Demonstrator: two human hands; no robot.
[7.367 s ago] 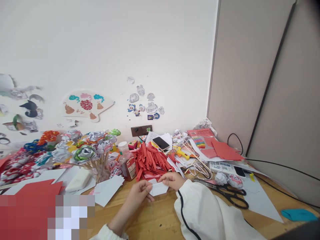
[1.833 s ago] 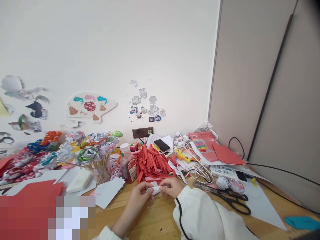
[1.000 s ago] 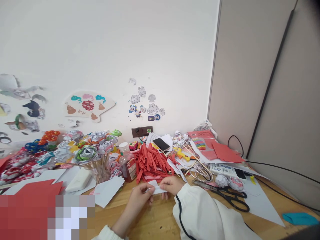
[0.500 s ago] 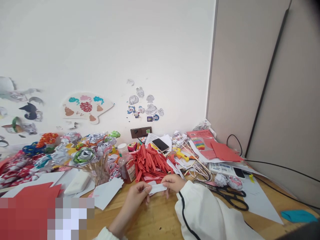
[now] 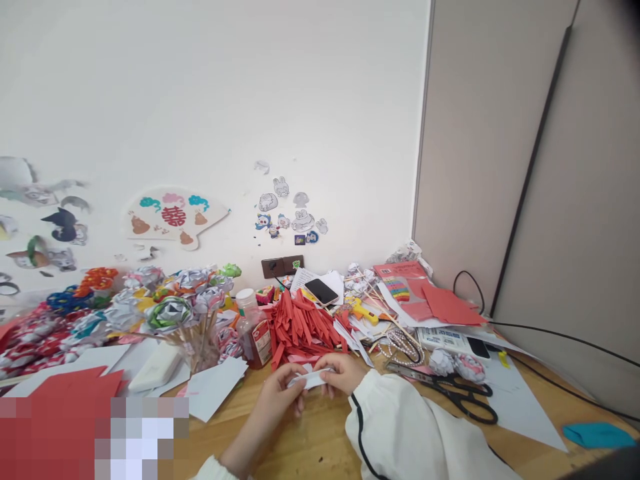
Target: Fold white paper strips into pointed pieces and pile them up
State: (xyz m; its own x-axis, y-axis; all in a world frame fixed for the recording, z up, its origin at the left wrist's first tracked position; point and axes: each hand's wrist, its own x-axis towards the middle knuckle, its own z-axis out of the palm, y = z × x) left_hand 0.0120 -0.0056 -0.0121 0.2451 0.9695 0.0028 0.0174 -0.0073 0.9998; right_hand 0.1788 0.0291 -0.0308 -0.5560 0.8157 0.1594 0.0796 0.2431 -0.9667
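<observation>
Between both hands, low over the wooden table [image 5: 295, 450], is a small folded strip of white paper [image 5: 313, 380]. My left hand [image 5: 281, 390] pinches its left end, thumb on top. At the other end, my right hand [image 5: 343, 373] grips it between thumb and fingers. Just beyond the hands lies a heap of folded red paper strips [image 5: 303, 330]. Black-handled scissors [image 5: 457, 393] rest to the right of my right sleeve. A loose white sheet [image 5: 213, 388] lies left of my left hand.
Paper flowers on sticks [image 5: 170, 310] stand at the left, beside a bottle with a red label [image 5: 255, 340]. Behind the red heap are a phone [image 5: 321, 291] and a yellow glue gun [image 5: 365, 311]. Red paper [image 5: 453, 305] and black cables lie at the right.
My hands have come slightly closer together on the white paper strip, my right hand shifting a little left. The strip now looks shorter between the fingers.
</observation>
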